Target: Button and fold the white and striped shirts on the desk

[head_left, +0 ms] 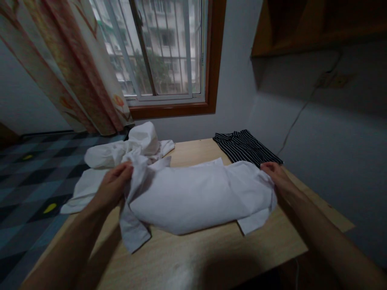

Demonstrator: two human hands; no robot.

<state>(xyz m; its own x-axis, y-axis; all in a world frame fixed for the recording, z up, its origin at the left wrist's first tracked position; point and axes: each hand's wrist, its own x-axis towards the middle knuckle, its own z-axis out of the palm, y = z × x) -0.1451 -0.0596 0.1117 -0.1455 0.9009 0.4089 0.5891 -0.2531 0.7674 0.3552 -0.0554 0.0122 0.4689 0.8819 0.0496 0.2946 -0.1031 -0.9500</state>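
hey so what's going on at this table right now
A person grips a white cloth by opposite ends, with the left hand and the right hand, over the table. Beyond the right hand lies a folded black-and-white striped garment; beyond the left, a rumpled white heap.

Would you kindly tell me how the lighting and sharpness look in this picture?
Head view: window bright, shelf very dark; head view: dark shadow and pale glare on the table's near part; head view: held cloth rather soft, though the stripes on the black garment are readable.
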